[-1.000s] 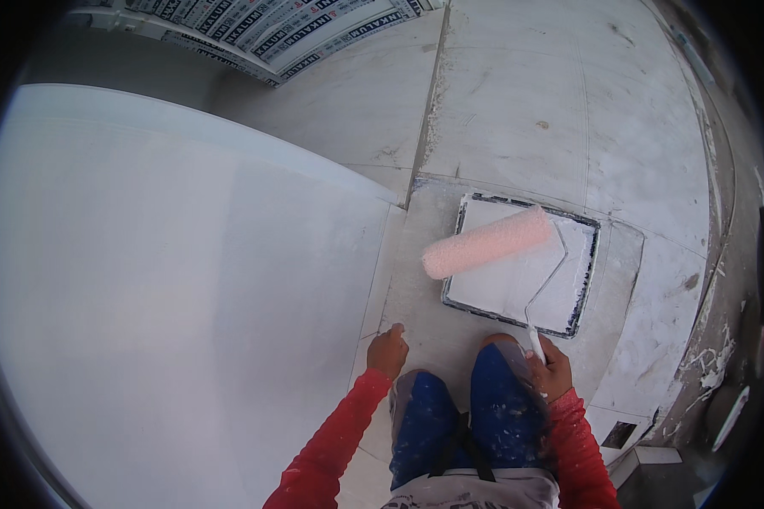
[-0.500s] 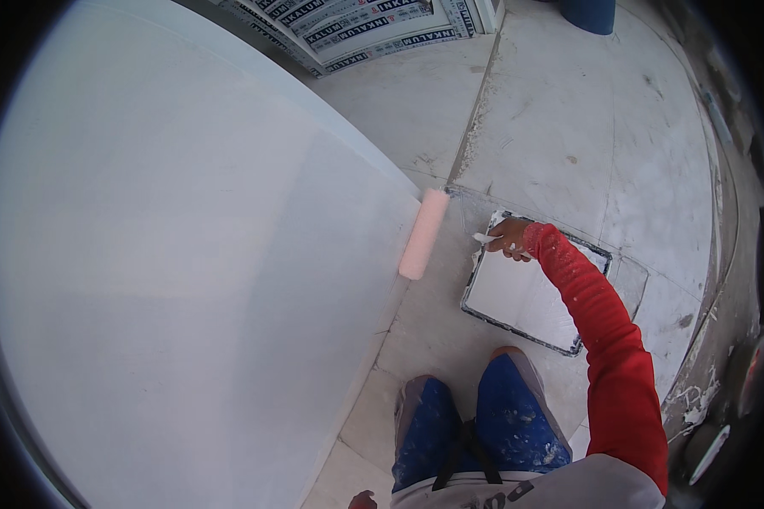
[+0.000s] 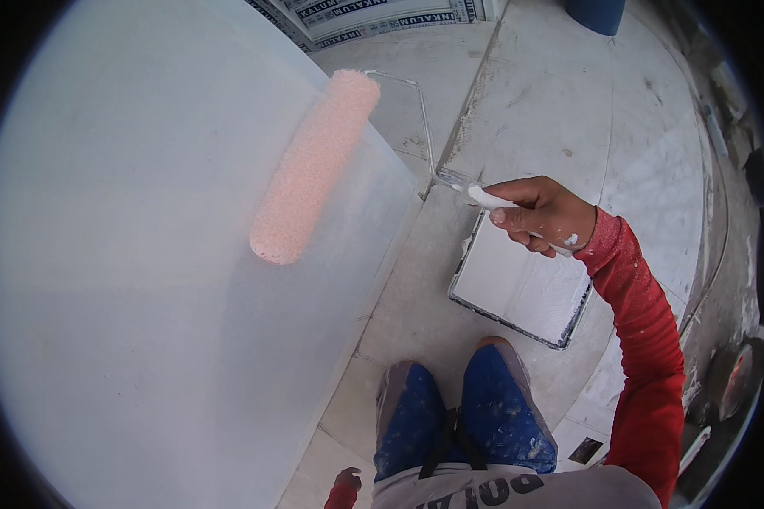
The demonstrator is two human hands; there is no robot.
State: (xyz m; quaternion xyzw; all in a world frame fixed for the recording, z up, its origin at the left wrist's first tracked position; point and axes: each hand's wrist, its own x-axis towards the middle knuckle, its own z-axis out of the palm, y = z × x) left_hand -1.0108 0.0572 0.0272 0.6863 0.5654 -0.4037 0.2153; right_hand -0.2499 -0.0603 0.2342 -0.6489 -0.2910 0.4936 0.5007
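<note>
My right hand is closed round the white-smeared handle of a paint roller. Its bent wire frame reaches up and left to a fluffy, pale pink sleeve, which slants across the white wall; I cannot tell whether it touches the surface. A greyer patch of wall shows below the sleeve. Beneath my right hand, a black-rimmed paint tray with white paint in it lies on the floor, its far end hidden by the hand. At the lower edge my left hand hangs empty, fingers loosely apart.
A frame covered in printed protective tape stands at the far end, past the wall's edge. Toward the top right is a blue bucket. Clutter lines the right rim. My blue-trousered legs are close to the tray.
My right hand has risen from the tray, carrying the roller up and left, in front of the wall. More of my left hand now shows at the lower edge.
</note>
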